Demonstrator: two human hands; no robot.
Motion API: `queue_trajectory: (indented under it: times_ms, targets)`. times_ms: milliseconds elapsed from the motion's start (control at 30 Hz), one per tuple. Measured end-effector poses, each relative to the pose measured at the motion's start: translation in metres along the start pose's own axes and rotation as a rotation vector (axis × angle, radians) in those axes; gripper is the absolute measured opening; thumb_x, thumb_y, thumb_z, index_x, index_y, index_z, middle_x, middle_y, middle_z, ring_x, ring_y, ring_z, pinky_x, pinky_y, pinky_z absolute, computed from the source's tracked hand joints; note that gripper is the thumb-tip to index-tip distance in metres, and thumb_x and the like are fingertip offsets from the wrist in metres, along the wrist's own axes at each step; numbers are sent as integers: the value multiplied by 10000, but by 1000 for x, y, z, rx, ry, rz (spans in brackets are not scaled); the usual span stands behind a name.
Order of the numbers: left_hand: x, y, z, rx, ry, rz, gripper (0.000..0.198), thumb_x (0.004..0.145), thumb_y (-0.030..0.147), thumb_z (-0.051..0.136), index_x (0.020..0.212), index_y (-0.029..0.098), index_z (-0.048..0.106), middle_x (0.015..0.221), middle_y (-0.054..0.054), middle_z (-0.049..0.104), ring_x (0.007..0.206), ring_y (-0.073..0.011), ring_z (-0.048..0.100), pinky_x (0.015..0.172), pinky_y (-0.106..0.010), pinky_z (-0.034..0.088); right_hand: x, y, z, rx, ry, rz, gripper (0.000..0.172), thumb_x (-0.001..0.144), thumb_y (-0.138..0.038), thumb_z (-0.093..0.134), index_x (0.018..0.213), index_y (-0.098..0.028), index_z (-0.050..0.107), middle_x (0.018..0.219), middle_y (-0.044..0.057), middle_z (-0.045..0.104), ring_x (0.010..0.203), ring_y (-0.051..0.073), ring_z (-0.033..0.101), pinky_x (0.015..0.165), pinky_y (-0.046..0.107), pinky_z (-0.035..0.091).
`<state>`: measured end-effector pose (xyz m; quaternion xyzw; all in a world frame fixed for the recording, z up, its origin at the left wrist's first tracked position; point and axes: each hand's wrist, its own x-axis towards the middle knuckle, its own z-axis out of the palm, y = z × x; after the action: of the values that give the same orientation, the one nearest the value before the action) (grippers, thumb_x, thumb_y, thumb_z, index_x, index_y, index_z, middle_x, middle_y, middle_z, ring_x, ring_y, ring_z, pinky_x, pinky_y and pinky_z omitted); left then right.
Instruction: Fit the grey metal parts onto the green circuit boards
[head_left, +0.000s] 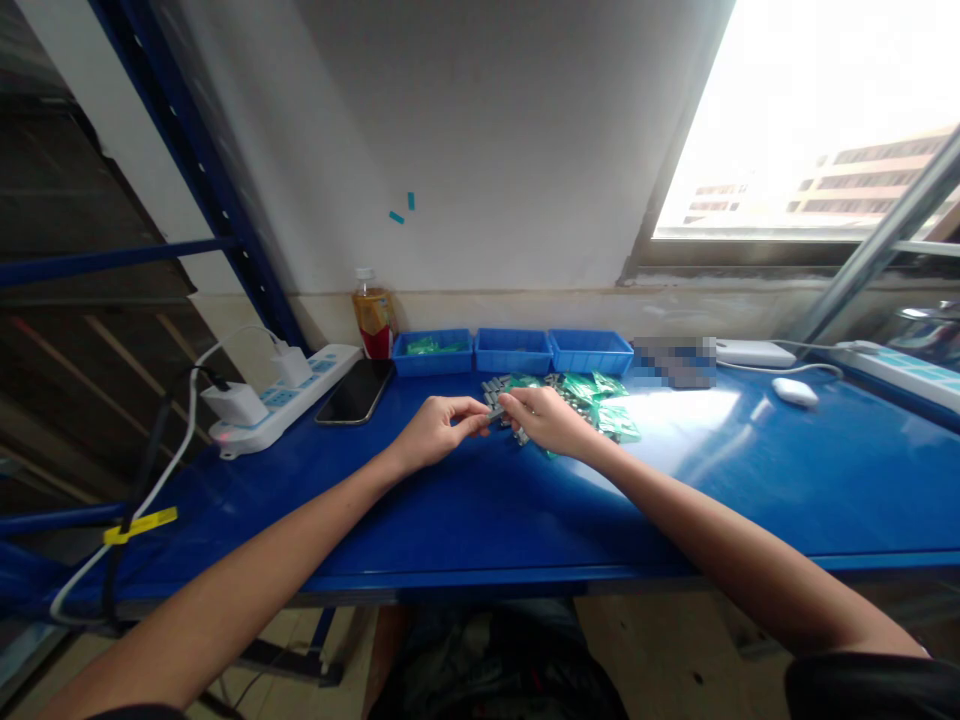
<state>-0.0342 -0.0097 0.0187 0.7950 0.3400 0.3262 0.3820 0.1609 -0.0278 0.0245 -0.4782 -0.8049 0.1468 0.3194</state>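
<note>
Between my two hands is a small grey metal piece [496,412], its exact kind too small to make out. My left hand [444,428] pinches its left end between thumb and fingertips. At the other end, the thumb and fingers of my right hand [546,418] are closed on it. Just behind and beneath the hands lies a pile of small silvery metal parts [493,388], partly covered by my right hand. Several green plastic packets [616,418] lie among these parts, to the right.
Three blue bins [513,357] line the wall; the left one holds green packets. Left of them stand a drink bottle [374,320], a black phone [356,392] and a power strip [285,400] with chargers. A white case [795,392] and another power strip [915,375] are on the right.
</note>
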Motion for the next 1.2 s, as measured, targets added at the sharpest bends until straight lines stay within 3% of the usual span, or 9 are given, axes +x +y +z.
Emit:
queue_trajectory:
  times_ms: [133,200,333,467,600,800,933,1033,1200]
  targets:
    - [2,-4,-2,-69,5,-13,289,809,373,605,896,109,685,747,-60,714,685,-160,639,681,-260,501,-1,2,-2,132,7,-78,147,875,-297,504,883,-175,586,729,3,638,654,119,565,593,218,392]
    - [3,-7,-3,-106,0,-20,316,801,396,616,905,105,680,739,-61,712,669,-153,630,667,-256,498,-2,3,-3,168,4,-122,143,837,-264,551,954,-185,573,806,11,656,721,128,587,635,226,423]
    - [4,-8,-3,-117,-32,-19,327,800,418,618,854,102,683,718,-61,707,644,-144,616,647,-249,488,-2,2,-5,97,10,-120,122,847,-271,530,837,-172,600,764,17,650,696,128,576,625,227,411]
    - [3,-6,-2,-65,-34,-24,300,799,390,619,869,106,688,724,-59,705,666,-152,623,655,-252,484,-1,-2,-5,19,-42,-61,359,910,-336,421,642,-157,579,626,16,619,574,116,537,556,229,356]
    - [2,-4,-1,-66,-24,-19,286,794,358,623,925,110,680,768,-63,706,722,-163,635,692,-262,486,-1,-4,-3,39,-60,-13,416,928,-345,378,618,-153,578,606,14,617,553,111,535,547,225,353]
    - [5,-8,-1,-179,-12,-55,311,773,383,649,908,104,661,741,-58,698,692,-154,628,692,-268,493,-2,1,-2,142,11,-117,181,839,-314,556,951,-174,579,760,8,645,688,126,580,619,222,419]
    - [5,-10,-1,-185,-11,-40,325,789,409,631,892,103,665,721,-55,694,652,-143,614,663,-259,493,-3,0,-2,97,44,-162,112,845,-274,540,865,-182,600,789,18,650,709,128,576,641,230,422]
    - [4,-11,-1,-91,-13,-9,326,840,413,558,880,109,667,722,-57,694,659,-149,616,659,-259,493,1,2,-4,5,65,-111,207,882,-300,487,781,-174,617,730,20,651,648,124,552,603,230,393]
    - [11,-18,4,367,-4,113,245,858,325,533,998,166,657,924,-64,688,825,-184,625,739,-278,477,28,35,-21,-170,238,43,197,857,-339,537,839,-172,640,726,28,655,668,151,565,624,248,385]
